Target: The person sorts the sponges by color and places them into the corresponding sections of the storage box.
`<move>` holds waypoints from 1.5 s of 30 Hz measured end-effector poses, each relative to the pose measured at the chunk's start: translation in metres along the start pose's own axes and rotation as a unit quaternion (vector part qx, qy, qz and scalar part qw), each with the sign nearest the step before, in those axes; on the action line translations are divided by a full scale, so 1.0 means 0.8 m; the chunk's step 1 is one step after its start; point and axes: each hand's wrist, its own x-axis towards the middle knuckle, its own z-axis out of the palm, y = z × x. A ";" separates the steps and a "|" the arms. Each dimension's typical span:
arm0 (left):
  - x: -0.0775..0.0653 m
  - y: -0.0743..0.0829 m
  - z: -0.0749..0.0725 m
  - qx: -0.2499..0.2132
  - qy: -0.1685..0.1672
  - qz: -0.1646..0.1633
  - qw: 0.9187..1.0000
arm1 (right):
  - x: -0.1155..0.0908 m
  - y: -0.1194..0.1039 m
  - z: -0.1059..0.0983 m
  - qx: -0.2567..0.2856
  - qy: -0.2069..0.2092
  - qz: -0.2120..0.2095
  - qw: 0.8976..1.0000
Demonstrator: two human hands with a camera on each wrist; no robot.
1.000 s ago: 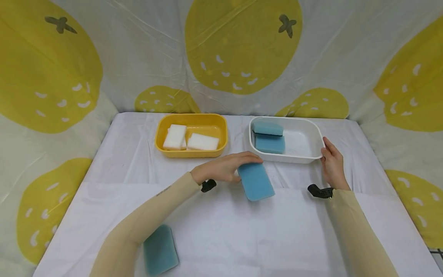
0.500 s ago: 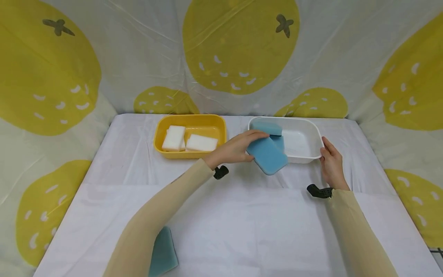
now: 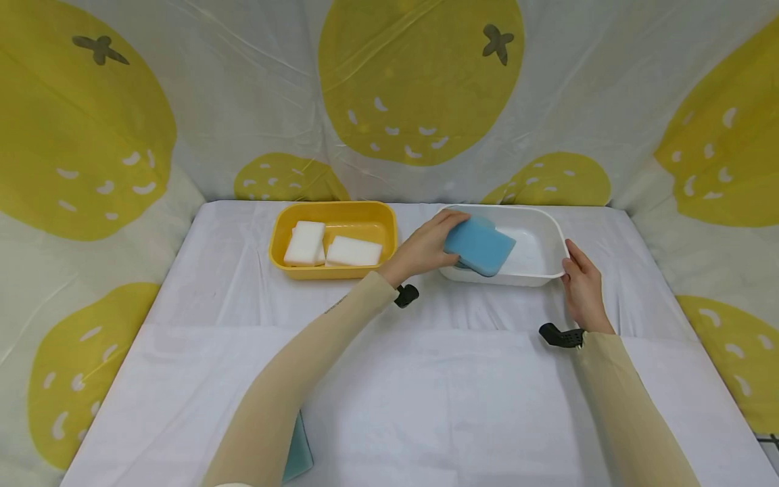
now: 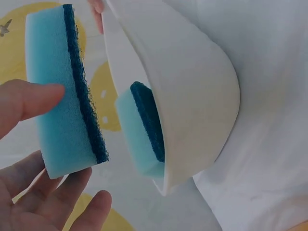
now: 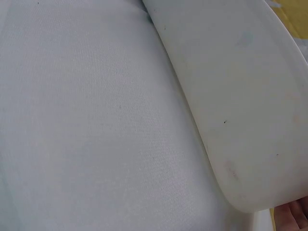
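Observation:
My left hand (image 3: 426, 247) grips a light-blue sponge (image 3: 482, 247) by its left end, over the left half of the white tray (image 3: 538, 251). Seen from the left wrist, the held sponge (image 4: 57, 130) has a dark-blue scouring layer and sits between thumb and fingers. Beyond it, another blue sponge (image 4: 130, 132) shows above the tray's rim; in the head view the held sponge mostly hides what lies there. At the tray's right end, my right hand (image 3: 585, 291) holds the rim. The right wrist view catches only some fingers (image 5: 292, 216) at the corner, beside the tray's outer wall.
To the left stands a yellow tray (image 3: 335, 273) with white sponge-like blocks (image 3: 354, 251) in it. A blue-green sponge (image 3: 298, 452) lies on the white cloth near the front, partly covered by my left arm. A fruit-patterned curtain (image 3: 420, 81) hangs behind.
The left hand has carried the blue sponge up and to the right, from in front of the white tray to above it. My right hand stays at the rim.

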 end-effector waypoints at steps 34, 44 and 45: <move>0.009 -0.007 0.049 0.076 0.052 -0.090 0.992 | 0.001 0.001 -0.001 0.005 -0.002 -0.001 1.000; 0.005 -0.013 0.047 0.062 0.038 -0.056 0.996 | 0.001 0.001 0.000 0.017 -0.003 -0.005 1.000; 0.005 -0.013 0.046 0.059 0.037 -0.052 0.996 | 0.001 0.001 0.000 0.016 -0.003 -0.005 1.000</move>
